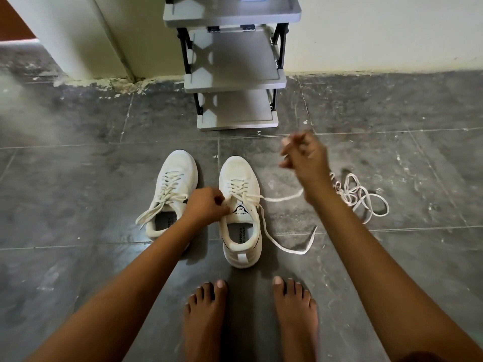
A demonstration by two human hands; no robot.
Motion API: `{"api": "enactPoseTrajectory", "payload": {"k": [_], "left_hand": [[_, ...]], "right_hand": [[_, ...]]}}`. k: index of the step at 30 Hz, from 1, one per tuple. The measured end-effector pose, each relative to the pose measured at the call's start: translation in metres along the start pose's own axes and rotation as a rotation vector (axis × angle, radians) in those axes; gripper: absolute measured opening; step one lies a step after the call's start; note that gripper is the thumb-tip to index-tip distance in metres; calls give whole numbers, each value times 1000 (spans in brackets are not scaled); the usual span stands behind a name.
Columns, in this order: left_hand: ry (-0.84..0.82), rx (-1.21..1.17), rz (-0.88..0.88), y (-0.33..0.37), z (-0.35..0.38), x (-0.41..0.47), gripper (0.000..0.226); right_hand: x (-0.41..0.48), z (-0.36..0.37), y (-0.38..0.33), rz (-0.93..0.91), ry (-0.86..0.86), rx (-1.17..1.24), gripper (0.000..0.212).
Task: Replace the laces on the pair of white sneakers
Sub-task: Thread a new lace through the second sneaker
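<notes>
Closest to the camera, two bare feet (251,320) stand on the dark grey tiled floor (78,270), toes pointing away. Both bare forearms reach forward from either side of them.

Just beyond the toes stands the white mesh right sneaker (241,239), heel nearest and its black-printed tongue upright. The left grip (206,205) is closed on this shoe's left edge at the top eyelets, fingers and thumb curled in a pinch beside the tongue. Whether the pinch also takes in lace I cannot tell. The cream flat lace (283,198) is threaded crosswise up the shoe. One free end runs off to the right from the top eyelet and passes behind the right wrist. The other end trails over the shoe's right side and lies in a loop on the floor.

The white mesh left sneaker (173,184) sits just beside its mate, slightly farther off, fully laced with its ends lying loose across the opening.

To the right, well apart from the shoes, a tangled heap of loose cream laces (363,197) lies on the floor.

The right grip (304,158) is raised above the floor and blurred. Its fingers are curled, with a strip of lace showing among them, so it holds the lace.

Farthest away, a grey plastic tiered shoe rack (235,74) with black posts stands against a cream wall (379,35).
</notes>
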State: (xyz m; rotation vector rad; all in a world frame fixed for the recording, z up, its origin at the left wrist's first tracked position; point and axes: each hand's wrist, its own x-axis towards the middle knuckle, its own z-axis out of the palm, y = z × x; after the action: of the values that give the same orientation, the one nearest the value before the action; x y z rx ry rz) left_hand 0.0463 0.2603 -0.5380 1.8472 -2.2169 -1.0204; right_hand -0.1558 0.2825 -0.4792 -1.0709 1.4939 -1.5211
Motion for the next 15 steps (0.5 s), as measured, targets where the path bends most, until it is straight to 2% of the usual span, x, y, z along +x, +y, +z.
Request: {"api": "enactPoseTrajectory", "payload": {"k": [2,4,7,10,15], "left_hand": [[-3,-102,-16,-6,-2,0,22],[8,-151,-8,-9,1,0,19],[19,-386,-67,-14,5,-3,5],[16,-660,-136,-19,10,-6,4],[-6,-728,-140,-25,14,-5,11]], "right_hand": [[-16,22,17,139,-189,-159,10],[-33,38,38,230,-279,-304,8],[-48,49,62,241,-270,-449,14],[-46,51,68,219,-238,-470,12],[-41,57,73,167,-221,-568,4]]}}
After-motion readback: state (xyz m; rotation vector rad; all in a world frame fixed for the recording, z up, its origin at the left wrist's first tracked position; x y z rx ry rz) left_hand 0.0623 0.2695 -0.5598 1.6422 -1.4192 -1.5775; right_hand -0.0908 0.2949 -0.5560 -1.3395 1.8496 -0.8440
